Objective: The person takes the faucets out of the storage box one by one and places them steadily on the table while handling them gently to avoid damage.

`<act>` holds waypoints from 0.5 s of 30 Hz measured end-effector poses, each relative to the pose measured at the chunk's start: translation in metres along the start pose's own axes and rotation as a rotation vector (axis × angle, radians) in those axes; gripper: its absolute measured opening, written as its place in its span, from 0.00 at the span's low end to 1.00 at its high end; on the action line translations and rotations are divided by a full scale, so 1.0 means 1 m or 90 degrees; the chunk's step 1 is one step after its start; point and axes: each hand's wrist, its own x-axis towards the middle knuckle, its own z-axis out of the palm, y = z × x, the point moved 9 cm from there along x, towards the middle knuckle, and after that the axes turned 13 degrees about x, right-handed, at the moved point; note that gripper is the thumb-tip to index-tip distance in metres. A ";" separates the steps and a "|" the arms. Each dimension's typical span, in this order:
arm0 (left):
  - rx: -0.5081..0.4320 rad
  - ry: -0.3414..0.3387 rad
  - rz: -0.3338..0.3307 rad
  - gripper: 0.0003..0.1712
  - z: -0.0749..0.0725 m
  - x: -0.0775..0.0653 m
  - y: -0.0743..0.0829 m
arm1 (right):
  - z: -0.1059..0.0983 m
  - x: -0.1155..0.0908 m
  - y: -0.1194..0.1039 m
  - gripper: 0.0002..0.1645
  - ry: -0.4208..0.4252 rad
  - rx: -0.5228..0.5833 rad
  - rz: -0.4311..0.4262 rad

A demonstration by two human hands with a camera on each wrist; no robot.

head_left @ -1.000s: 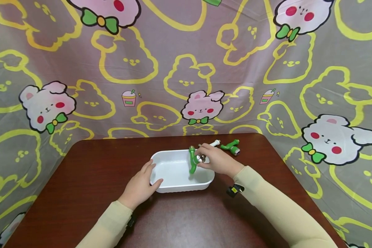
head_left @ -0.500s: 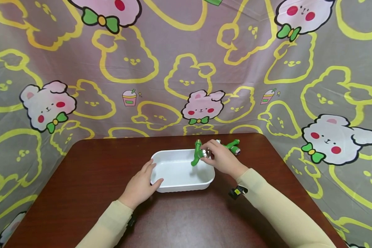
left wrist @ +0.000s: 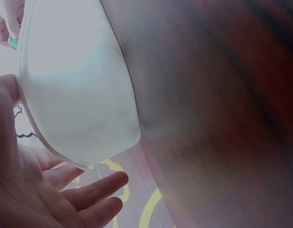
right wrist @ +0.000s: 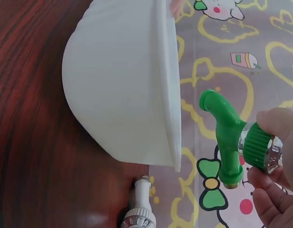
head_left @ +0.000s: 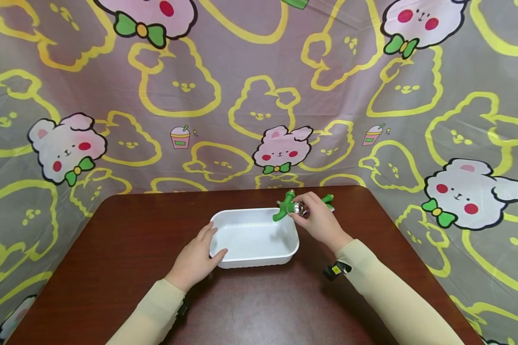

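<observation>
A green plastic water tap with a silver and green knob is pinched at the knob by my right hand, raised over the right back corner of a white basin. In the right wrist view the tap shows its curved spout and brass-coloured threaded end, apart from the basin's rim. My left hand rests at the basin's left end, thumb over the near side and fingers along the rim. The left wrist view shows those fingers spread and fairly straight beside the basin wall.
Behind my right hand lies another green tap, mostly hidden. A white tap lies on the dark wooden table close to the basin. A patterned cloth hangs around the table's back and sides.
My right hand has moved the green tap right and back, from over the basin's inside to its right back corner. The left hand and the basin have stayed put.
</observation>
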 end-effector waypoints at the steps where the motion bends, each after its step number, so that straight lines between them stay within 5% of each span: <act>1: -0.001 0.001 0.000 0.41 0.000 0.000 0.000 | -0.002 -0.001 0.001 0.23 0.009 0.002 0.003; 15: -0.003 0.003 0.002 0.41 0.001 0.001 -0.001 | -0.019 -0.012 0.020 0.24 0.061 0.011 0.055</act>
